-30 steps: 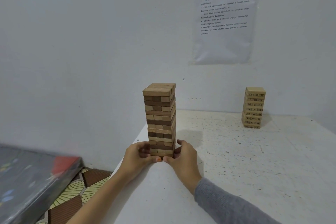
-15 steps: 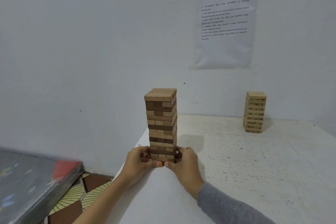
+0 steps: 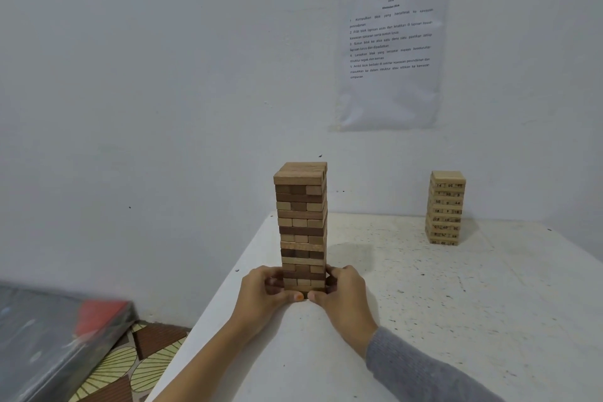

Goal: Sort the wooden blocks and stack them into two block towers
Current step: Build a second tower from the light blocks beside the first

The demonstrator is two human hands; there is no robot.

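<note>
Reading five numbered lines on wall sheet (image 3: 391, 42), making out "Susun blok ke atas satu demi satu" in line 3, finding heading too small, noting printed numbers 14, 50, 44, 18 on block ends of pale tower (image 3: 445, 209).

The near tower (image 3: 301, 228) consisted of bare wooden blocks with a matt finish, in mixed pale and dark brown tones. The far tower (image 3: 445, 207) was of paler, uniform wood, also matt, with dark numbers printed on the block faces. The bench (image 3: 456, 303) had a white matt top, flecked with dark specks and rough in appearance. The wall (image 3: 163, 75) was painted and matt. The notice (image 3: 390, 49) was printed white paper under a glossy, wrinkled plastic cover. The sleeve (image 3: 424, 372) was grey knitted cloth.
</note>
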